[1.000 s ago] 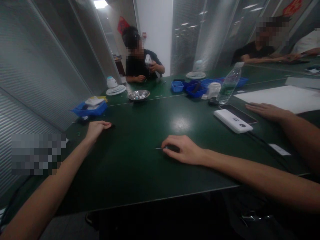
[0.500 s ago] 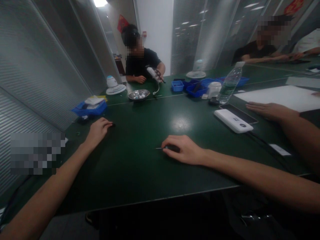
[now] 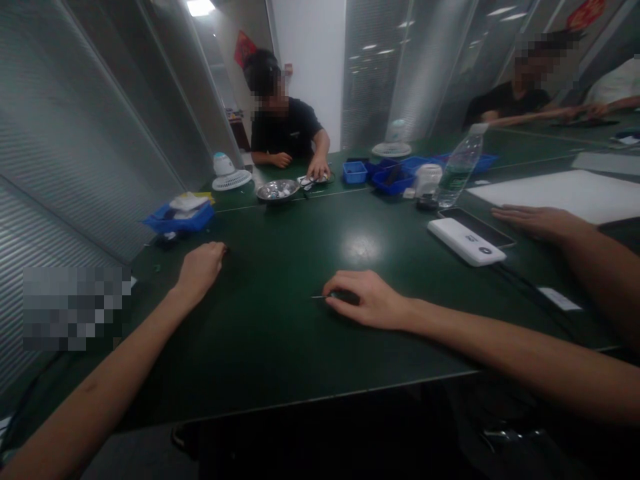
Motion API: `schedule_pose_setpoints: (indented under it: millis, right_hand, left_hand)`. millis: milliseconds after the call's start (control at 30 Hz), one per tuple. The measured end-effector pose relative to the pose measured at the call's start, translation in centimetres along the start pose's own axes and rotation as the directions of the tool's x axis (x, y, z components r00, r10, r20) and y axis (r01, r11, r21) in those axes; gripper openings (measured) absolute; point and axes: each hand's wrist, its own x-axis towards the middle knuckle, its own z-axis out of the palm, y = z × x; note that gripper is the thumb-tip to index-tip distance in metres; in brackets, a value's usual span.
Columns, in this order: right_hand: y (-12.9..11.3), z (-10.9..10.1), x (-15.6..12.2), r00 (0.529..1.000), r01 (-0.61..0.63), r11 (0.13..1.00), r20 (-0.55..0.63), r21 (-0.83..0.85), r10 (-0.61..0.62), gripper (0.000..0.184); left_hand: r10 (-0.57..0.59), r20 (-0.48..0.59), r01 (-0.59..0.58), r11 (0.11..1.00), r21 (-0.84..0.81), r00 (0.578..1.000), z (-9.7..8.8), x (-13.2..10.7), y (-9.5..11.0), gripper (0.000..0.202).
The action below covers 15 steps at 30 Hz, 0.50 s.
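Plainly, both of the person's forearms lie along the dark green tabletop [image 3: 280,347], which steadies the hands for small work. The right hand [image 3: 367,301] rests palm-down near the middle, its fingers curled close around a slender tool [image 3: 320,297]. Only the tool's thin metal tip shows, pointing left just past the fingertips and lying almost flat on the surface. The low, pinched grip seems meant to keep that fine point under control.

The left hand [image 3: 200,267] sits farther out to the left, loosely curled with the knuckles up. Its fingertips meet a small dark piece [image 3: 227,250] on the tabletop. Whether it pinches the piece or merely touches it, I cannot tell.

Beyond the left hand stands a blue tray [image 3: 180,218] of parts, within easy reach. A metal bowl [image 3: 277,191] sits farther back, near a co-worker's hand [image 3: 319,170] pressed on something pale. To the right, another person's hand [image 3: 537,220] lies flat beside a dark phone [image 3: 475,227] and a white power bank [image 3: 465,243]. A water bottle [image 3: 457,170] stands behind them.
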Motion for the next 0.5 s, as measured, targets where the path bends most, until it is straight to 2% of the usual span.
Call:
schedule_pose_setpoints:
  millis: [133, 300, 500]
  right_hand:
    - [0.0, 0.0, 0.0, 1.000, 0.003, 1.000, 0.004, 0.006, -0.003, 0.020]
    - [0.0, -0.1, 0.0, 1.000, 0.006, 1.000, 0.004, 0.005, -0.006, 0.021]
    - [-0.1, -0.1, 0.0, 1.000, -0.004, 1.000, 0.011, 0.005, 0.004, 0.021]
  left_hand:
    - [-0.004, -0.071, 0.000, 0.998, -0.057, 0.997, 0.1, 0.1, -0.4, 0.034]
    - [-0.007, -0.036, 0.004, 0.996, -0.089, 0.999, 0.5, 0.6, -1.3, 0.030]
    - [0.006, -0.047, -0.011, 0.994, -0.111, 0.999, 0.6, 1.0, -1.5, 0.028]
